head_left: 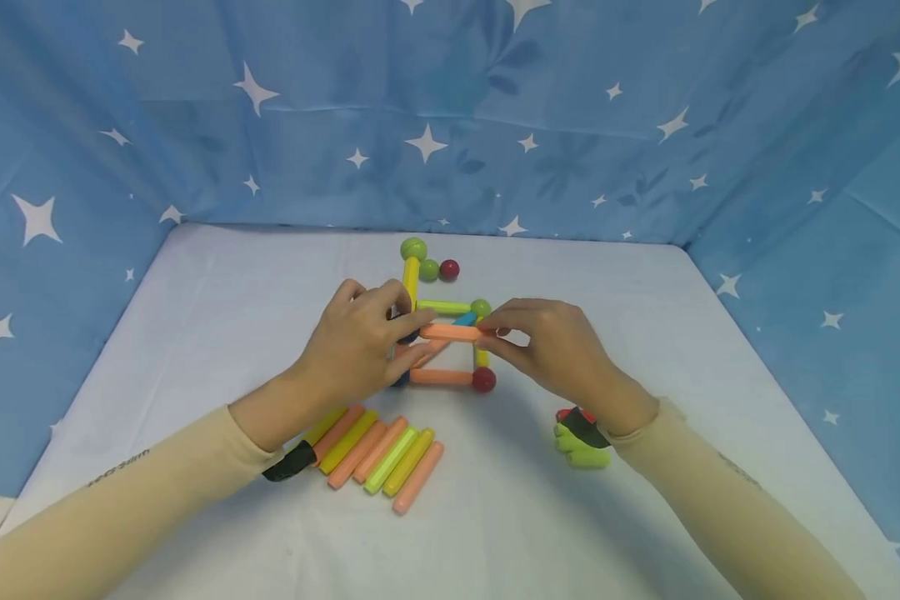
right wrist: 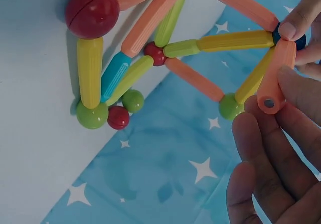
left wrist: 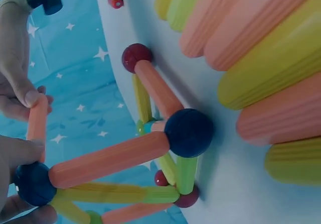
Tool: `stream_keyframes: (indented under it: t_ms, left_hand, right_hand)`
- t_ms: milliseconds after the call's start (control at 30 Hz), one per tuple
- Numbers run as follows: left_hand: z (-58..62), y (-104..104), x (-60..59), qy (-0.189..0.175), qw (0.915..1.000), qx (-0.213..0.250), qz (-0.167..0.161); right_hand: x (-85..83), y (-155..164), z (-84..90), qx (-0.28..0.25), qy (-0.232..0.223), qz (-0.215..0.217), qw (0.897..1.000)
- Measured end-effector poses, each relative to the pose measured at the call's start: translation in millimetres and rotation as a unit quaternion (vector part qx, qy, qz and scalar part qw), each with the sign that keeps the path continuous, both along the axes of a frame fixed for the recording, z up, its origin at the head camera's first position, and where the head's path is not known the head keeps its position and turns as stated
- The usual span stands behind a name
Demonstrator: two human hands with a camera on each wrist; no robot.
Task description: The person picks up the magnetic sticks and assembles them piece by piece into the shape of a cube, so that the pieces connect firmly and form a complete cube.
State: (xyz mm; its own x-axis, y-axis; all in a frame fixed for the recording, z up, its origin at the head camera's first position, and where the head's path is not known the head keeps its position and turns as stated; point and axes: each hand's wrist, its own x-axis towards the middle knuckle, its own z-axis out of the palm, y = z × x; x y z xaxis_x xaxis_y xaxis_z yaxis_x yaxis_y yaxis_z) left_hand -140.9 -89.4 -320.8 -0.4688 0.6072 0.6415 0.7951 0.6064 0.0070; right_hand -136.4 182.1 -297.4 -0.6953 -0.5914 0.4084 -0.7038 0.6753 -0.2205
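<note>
A frame of ridged rods and balls stands mid-table. At its top, my left hand (head_left: 363, 337) grips a dark blue ball (left wrist: 34, 185). My right hand (head_left: 551, 342) pinches an orange rod (head_left: 450, 332) near its free end; its other end meets the blue ball. In the right wrist view a round metal tip shows at the free end. Below are a second dark blue ball (left wrist: 189, 132), a dark red ball (head_left: 483, 380) and an orange rod (head_left: 441, 377) joining them. A yellow rod (head_left: 411, 279) leads from the top to a green ball (head_left: 413, 249).
Several orange, yellow and green rods (head_left: 418, 477) lie side by side near the left forearm. Short green pieces (head_left: 588, 457) and a red one sit by the right wrist. Behind the frame lie a green ball (head_left: 429, 270) and a red ball (head_left: 449, 269). Starred blue curtains (head_left: 480, 125) surround the table.
</note>
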Motion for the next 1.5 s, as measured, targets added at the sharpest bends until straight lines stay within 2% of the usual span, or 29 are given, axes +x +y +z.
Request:
stream_keyframes:
  t_ms: [167,300,400,500,600,667,767,900,1033,1100,1200,1300,1400,1500]
  left_hand:
    - [-5.8,0.4,1.3,0.014,0.9997,0.011,0.015]
    - [-9.3,-1.1,0.8,0.014,0.9993,0.032,0.013]
    - [-11.1,-1.7,0.7,0.015,0.9990,0.040,0.012]
    - [-12.3,-1.8,1.8,0.014,0.9989,0.043,0.015]
    - [-13.1,-1.5,3.3,0.013,0.9989,0.041,0.018]
    - [-13.3,-1.0,4.0,0.012,0.9990,0.040,0.019]
    - [-12.5,-0.2,4.2,0.012,0.9990,0.039,0.018]
    - [-10.7,0.3,3.5,0.014,0.9989,0.043,0.015]
    - [-10.4,0.5,2.8,0.017,0.9987,0.046,0.012]
    - [-10.4,0.5,2.6,0.019,0.9987,0.046,0.012]
    - [-10.3,0.2,2.1,0.017,0.9988,0.044,0.013]
    - [-10.2,-0.9,1.5,0.013,0.9990,0.041,0.015]
    - [-10.6,-1.8,0.3,0.011,0.9990,0.040,0.016]
    - [-11.0,-1.7,0.5,0.013,0.9989,0.042,0.016]
  right_hand:
    - [-5.6,-0.1,1.7,-0.017,-0.041,0.018,0.999]
    - [-21.9,3.1,1.1,-0.066,-0.073,0.022,0.995]
    - [-45.8,5.6,-5.2,-0.103,-0.092,-0.013,0.990]
    - [-74.3,6.5,-17.6,-0.112,-0.138,-0.066,0.982]
    - [-99.2,6.2,-34.0,-0.089,-0.207,-0.105,0.969]
    - [-112.6,4.4,-43.6,-0.069,-0.249,-0.111,0.960]
    - [-127.6,-0.5,-54.3,-0.025,-0.289,-0.099,0.952]
    - [-138.1,-11.1,-59.8,0.023,-0.320,-0.073,0.944]
    - [-139.4,-19.7,-61.5,0.057,-0.334,-0.063,0.939]
    - [-138.7,-21.1,-62.7,0.068,-0.329,-0.073,0.939]
    - [-136.2,-18.4,-64.6,0.073,-0.308,-0.111,0.942]
    - [-133.8,-9.6,-66.9,0.068,-0.271,-0.171,0.945]
    - [-134.2,4.6,-71.8,0.057,-0.240,-0.223,0.943]
    - [-135.0,20.1,-76.2,0.045,-0.233,-0.245,0.940]
